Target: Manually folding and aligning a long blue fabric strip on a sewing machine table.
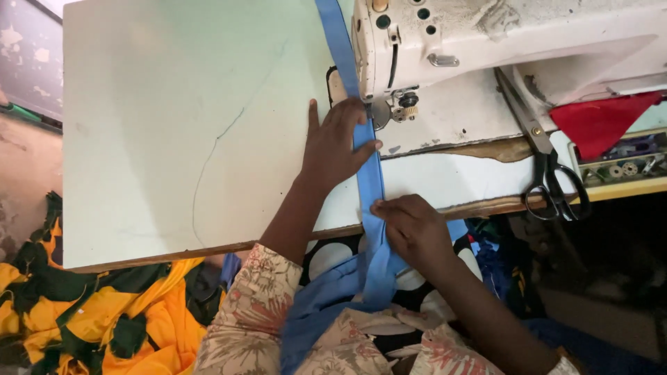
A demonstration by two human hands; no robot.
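A long blue fabric strip (369, 182) runs from my lap up across the table and under the presser foot (405, 105) of a cream sewing machine (486, 35), then on past it. My left hand (337, 146) lies flat on the table, fingers spread, pressing the strip's left edge just before the needle. My right hand (411, 226) pinches the folded strip at the table's front edge. The rest of the blue cloth (326, 305) bunches in my lap.
Black-handled scissors (549, 167) lie on the machine bed to the right. Red cloth (601, 121) sits beside a tray of small parts (625, 163). Yellow and green printed fabric (90, 312) is piled at the lower left. The pale table top (174, 125) spreads left.
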